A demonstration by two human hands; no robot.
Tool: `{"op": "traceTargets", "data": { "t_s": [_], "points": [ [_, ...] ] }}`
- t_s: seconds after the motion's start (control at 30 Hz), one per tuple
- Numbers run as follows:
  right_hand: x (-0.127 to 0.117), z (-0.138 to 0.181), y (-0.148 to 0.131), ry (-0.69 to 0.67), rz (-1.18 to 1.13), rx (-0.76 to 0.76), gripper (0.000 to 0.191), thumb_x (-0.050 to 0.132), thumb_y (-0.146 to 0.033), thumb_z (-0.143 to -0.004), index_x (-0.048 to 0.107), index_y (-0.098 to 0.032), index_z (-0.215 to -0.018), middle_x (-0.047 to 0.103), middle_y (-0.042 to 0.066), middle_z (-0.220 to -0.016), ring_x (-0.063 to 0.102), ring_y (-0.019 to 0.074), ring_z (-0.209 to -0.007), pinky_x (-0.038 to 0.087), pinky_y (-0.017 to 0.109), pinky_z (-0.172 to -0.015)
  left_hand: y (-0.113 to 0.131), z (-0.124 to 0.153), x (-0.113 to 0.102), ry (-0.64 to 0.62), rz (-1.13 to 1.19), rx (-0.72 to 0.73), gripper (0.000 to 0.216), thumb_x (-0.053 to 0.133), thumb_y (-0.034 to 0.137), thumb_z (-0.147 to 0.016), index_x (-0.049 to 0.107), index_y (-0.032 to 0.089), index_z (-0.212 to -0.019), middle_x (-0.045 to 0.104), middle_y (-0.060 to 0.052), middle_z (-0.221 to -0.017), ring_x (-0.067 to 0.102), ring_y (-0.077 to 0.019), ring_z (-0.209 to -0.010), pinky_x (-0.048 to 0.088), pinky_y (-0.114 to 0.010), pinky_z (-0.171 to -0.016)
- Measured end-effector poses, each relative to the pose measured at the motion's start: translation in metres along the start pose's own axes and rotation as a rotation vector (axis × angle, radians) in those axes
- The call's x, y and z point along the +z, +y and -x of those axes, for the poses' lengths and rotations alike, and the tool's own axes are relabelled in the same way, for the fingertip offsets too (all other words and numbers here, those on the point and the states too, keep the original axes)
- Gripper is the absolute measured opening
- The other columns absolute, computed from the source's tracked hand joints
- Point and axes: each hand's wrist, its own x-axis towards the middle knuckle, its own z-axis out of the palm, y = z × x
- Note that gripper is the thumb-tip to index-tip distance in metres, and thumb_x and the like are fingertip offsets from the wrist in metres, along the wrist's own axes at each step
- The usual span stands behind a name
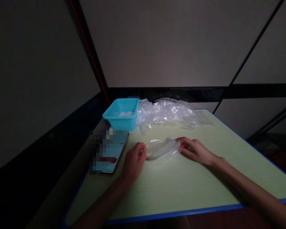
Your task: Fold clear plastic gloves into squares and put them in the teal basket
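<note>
A clear plastic bag stretches between my two hands, low over the middle of the table. My left hand has its fingers closed on the bag's left end. On the opposite end, my right hand pinches the plastic between thumb and fingers. The bag looks thin and slightly folded along its length, and I cannot make out anything inside it.
The pale green table has a blue edge. At the back left stands a turquoise basin with something whitish in it. Beside it lies a heap of clear plastic bags. A phone, partly pixelated, rests left of my left hand.
</note>
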Motion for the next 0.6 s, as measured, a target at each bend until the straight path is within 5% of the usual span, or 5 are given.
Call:
{"op": "traceTargets", "data": {
  "t_s": [0.3,0.6],
  "points": [
    [0.015,-0.011,0.002,0.1,-0.314,0.2,0.032,0.048,-0.027,-0.08,0.037,-0.018,-0.108,0.048,-0.007,-0.057,0.044,0.0109,-0.048,0.034,0.022,-0.046,0.002,-0.004,-0.002,-0.001,0.04,-0.053,0.009,0.043,0.027,-0.078,0.046,0.019,-0.081,0.057,0.0,-0.081,0.064,-0.0132,-0.053,0.043,-0.02,-0.044],
    [0.028,-0.013,0.003,0.288,-0.163,0.29,0.039,0.05,-0.022,-0.071,0.038,-0.017,-0.107,0.059,0.0,-0.065,0.054,0.0149,-0.053,0.042,0.026,-0.05,0.0,-0.004,0.004,0.059,-0.024,-0.059,0.029,0.058,0.017,-0.064,0.045,0.02,-0.09,0.051,0.002,-0.086,0.057,-0.0089,-0.051,0.044,-0.021,-0.049]
  ]
}}
